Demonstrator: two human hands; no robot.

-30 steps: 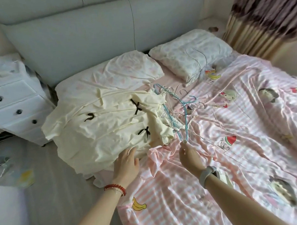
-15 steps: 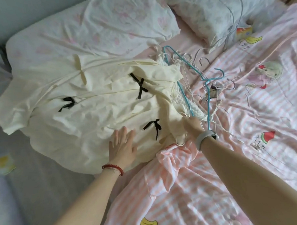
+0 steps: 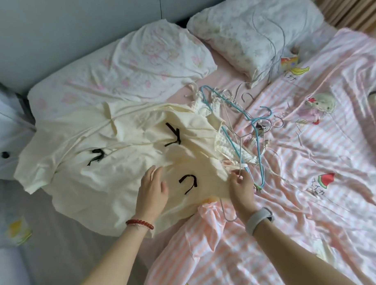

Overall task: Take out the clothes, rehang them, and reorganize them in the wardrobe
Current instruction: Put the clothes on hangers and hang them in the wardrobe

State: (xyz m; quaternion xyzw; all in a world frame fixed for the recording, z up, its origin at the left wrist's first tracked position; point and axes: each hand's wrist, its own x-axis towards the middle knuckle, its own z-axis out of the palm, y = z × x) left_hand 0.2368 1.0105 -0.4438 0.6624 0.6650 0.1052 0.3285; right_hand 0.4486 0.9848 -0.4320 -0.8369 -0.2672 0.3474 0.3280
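Observation:
A cream dress (image 3: 102,158) with small black bows lies spread across the left side of the bed. My left hand (image 3: 151,191), with a red bead bracelet at the wrist, lies flat and open on its lower part. To the right of the dress sits a tangle of wire hangers (image 3: 248,127), some blue, some white or silver. My right hand (image 3: 241,186), a grey band at its wrist, pinches a silver wire hanger (image 3: 239,156) at the dress's right edge; that hanger's hook (image 3: 227,214) shows below my hand.
Two pale pillows (image 3: 124,65) (image 3: 253,27) lie at the head of the bed against a grey headboard (image 3: 72,27). A pink striped quilt (image 3: 312,191) covers the right side. A white drawer unit (image 3: 4,144) stands at the left edge, with grey floor (image 3: 48,253) below.
My right hand has drawn back toward me from the hanger pile and now pinches a silver hanger. My left hand has shifted slightly right on the dress. The view has moved closer.

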